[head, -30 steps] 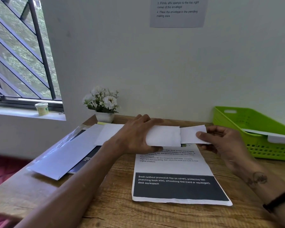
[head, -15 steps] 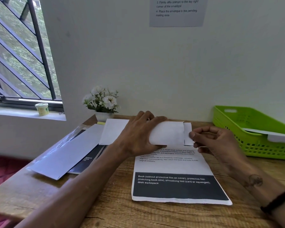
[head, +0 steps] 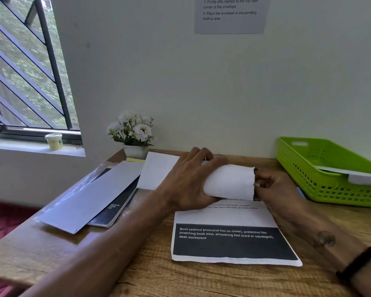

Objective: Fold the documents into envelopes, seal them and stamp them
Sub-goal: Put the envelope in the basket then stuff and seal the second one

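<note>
Now the folded document has been pushed fully inside the envelope (head: 229,182), gripped by the left hand (head: 186,185); right hand (head: 274,189) fingers are pinched at its mouth; sealing is next.

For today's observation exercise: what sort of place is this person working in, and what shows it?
Probably a small office mailing desk: a wooden desk against the wall, a posted instruction sheet mentioning stamps and envelopes, and a green tray holding paper.
</note>
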Motion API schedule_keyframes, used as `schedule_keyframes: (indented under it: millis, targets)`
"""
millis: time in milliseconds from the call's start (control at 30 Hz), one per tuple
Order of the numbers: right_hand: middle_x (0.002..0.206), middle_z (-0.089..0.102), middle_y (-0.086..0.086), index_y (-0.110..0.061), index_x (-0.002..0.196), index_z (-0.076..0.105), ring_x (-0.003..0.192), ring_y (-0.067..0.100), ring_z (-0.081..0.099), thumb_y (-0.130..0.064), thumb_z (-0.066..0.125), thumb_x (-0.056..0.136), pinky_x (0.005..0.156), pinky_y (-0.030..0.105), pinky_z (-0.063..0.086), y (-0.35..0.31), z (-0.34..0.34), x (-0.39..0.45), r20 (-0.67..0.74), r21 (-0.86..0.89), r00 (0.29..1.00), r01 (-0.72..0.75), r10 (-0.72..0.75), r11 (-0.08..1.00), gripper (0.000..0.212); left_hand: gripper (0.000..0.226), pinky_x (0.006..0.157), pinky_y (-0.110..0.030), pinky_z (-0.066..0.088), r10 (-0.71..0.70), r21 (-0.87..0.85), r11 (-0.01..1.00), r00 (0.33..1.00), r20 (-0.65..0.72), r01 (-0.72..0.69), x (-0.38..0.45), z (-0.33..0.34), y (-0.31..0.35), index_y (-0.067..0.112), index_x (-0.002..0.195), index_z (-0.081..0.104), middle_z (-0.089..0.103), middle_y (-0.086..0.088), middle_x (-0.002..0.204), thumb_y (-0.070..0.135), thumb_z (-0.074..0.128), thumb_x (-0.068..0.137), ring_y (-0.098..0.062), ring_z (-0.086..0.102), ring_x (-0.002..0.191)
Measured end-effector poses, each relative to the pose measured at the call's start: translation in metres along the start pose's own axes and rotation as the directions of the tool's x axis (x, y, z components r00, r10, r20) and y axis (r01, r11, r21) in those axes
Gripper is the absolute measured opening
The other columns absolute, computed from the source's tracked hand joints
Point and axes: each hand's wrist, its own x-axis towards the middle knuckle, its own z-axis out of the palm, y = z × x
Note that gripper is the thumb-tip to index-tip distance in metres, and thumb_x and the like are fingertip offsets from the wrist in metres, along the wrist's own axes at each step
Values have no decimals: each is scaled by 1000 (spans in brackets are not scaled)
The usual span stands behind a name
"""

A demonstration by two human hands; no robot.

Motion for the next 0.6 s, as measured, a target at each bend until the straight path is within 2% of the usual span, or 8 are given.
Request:
schedule_keyframes:
  millis: [67,167,267,400,467,533,600]
  targets:
    - [86,81,-8,-21,88,83,84,4,74,15,76,79,73,19,58,1,1,-1,29,9,1000,-7,7,1000,37,78,98,-35,41,18,-1,1000,1000,-12,-18,1,1,5,29,147,52,52,1,123,62,73,79,-19,47,113]
    - [76,75,-24,-30,83,77,75,-10,70,19,77,74,63,9,52,-2,5,-3,27,31,1000,-15,14,999,50,77,99,-34,40,29,8,1000,1000,-7,-29,2,3,9,30,147,52,51,2,123,62,73,80,-18,47,114]
    - [76,76,-23,-33,75,77,76,-9,71,16,81,70,67,10,55,0,6,-2,25,49,1000,7,-9,999,50,78,101,-33,38,34,11,999,999,8,-34,1,5,9,31,148,50,51,1,125,61,74,80,-17,45,115]
    - [71,72,-29,-30,90,75,74,-14,69,23,70,78,64,6,52,-1,6,-2,57,31,998,20,-22,999,55,78,103,-33,37,39,10,999,999,18,-39,0,4,10,30,149,50,52,0,128,60,72,80,-18,45,116]
    - [73,74,-27,-36,75,77,76,-12,70,23,73,76,65,8,53,0,5,-2,68,47,997,21,-25,999,59,78,102,-33,37,43,11,999,999,12,-43,0,4,11,29,149,50,52,0,127,61,72,81,-18,45,116]
    - [79,76,-26,-42,67,79,81,-10,71,13,83,70,72,10,56,1,4,0,74,43,996,39,-42,998,56,78,101,-33,37,52,18,998,999,8,-52,0,5,12,29,149,51,52,0,127,62,73,81,-18,45,115]
    - [84,76,-26,-52,70,78,86,-8,71,0,85,63,79,14,58,4,3,1,78,30,996,47,-49,998,53,78,100,-33,37,61,22,998,998,8,-61,0,6,13,28,149,51,52,0,126,62,73,82,-18,46,114]
